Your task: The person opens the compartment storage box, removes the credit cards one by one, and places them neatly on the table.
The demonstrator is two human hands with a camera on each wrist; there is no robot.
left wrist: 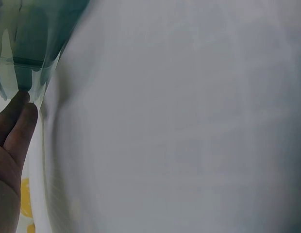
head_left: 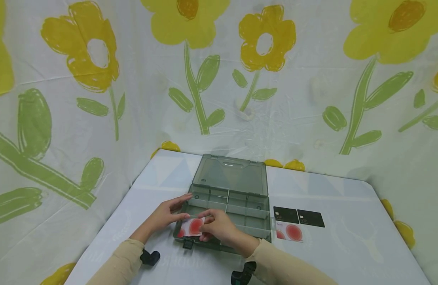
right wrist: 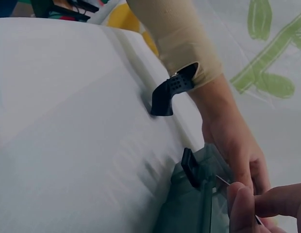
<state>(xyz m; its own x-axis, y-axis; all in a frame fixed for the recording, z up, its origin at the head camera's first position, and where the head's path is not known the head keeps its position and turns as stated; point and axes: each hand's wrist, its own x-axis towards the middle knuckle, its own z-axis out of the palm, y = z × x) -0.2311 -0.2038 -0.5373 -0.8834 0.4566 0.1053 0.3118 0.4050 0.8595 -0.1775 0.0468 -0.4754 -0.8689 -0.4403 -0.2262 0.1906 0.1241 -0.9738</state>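
A translucent grey-green divided plastic box (head_left: 252, 222) lies with its lid (head_left: 230, 174) laid back behind it. Above its front left compartment, my right hand (head_left: 220, 227) pinches a white card with red circles (head_left: 190, 227). In the right wrist view the thumb and finger (right wrist: 242, 206) meet at the card's thin edge. My left hand (head_left: 165, 215) rests at the box's left side, its thumb near the card. The left wrist view shows straight left fingers (left wrist: 23, 128) touching the box's outer wall (left wrist: 31, 43). A dark edge shows under the card's lower side.
Two black cards marked VIP, one (head_left: 285, 215) beside the other (head_left: 311, 218), lie right of the box. Just in front of them is another white card with a red circle (head_left: 289, 232). A flower-printed curtain (head_left: 293, 118) hangs behind the white table (head_left: 347, 253).
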